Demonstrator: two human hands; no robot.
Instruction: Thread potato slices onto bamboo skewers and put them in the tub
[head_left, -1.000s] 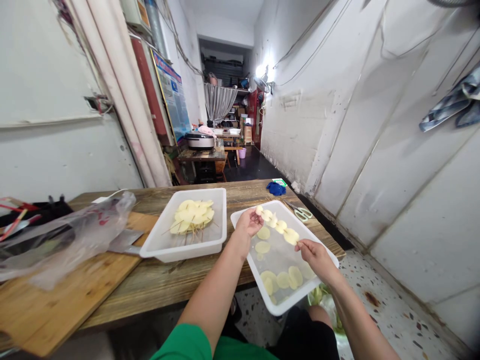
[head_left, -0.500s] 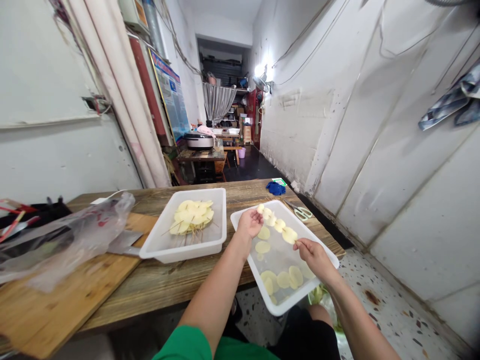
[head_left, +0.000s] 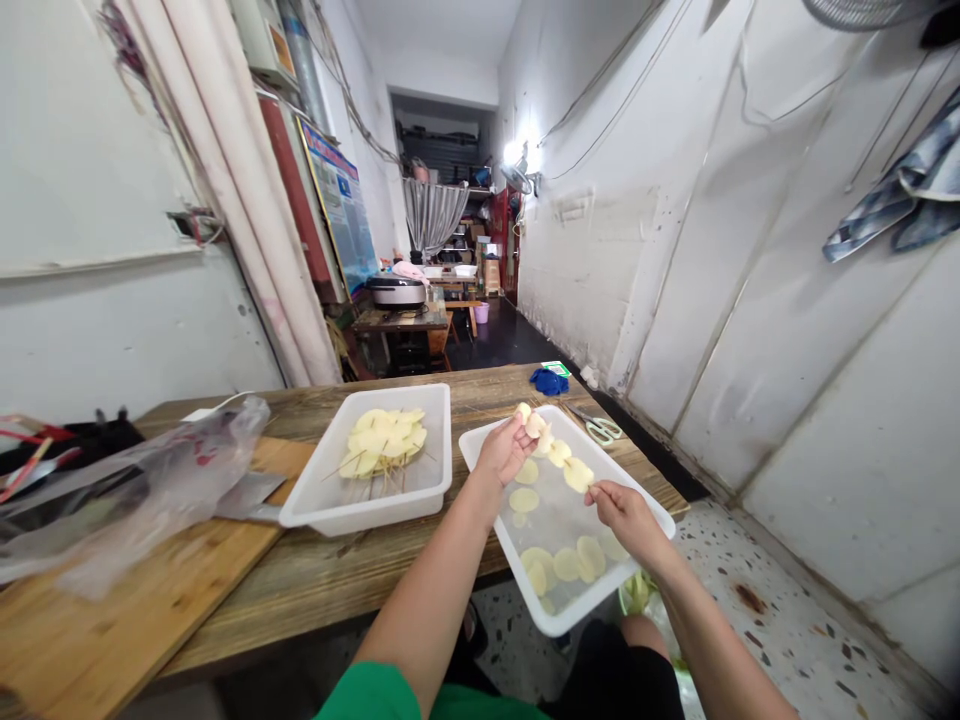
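Note:
A skewer of potato slices [head_left: 559,453] is held slantwise over the right white tray [head_left: 555,622]. My right hand [head_left: 619,508] pinches the near end of its stick. At the far end, the fingers of my left hand [head_left: 506,450] close on the slices there. Loose pale potato slices [head_left: 566,563] lie in the right tray, mostly at its near end and along its left side. In the left white tray [head_left: 360,522] rests a pile of skewered slices [head_left: 386,440], with several thin sticks poking out.
Scissors [head_left: 602,430] and a blue cloth [head_left: 549,381] lie beyond the right tray. Left of the trays are a wooden cutting board [head_left: 150,600], a knife blade [head_left: 247,492] and a clear plastic bag [head_left: 172,470]. The right tray overhangs the table's front edge. A bag of greens [head_left: 637,592] sits below it.
My left hand has shifted slightly along the far end of the skewer, its fingers now on the slices. My right hand keeps its pinch. The camera view has moved a little.

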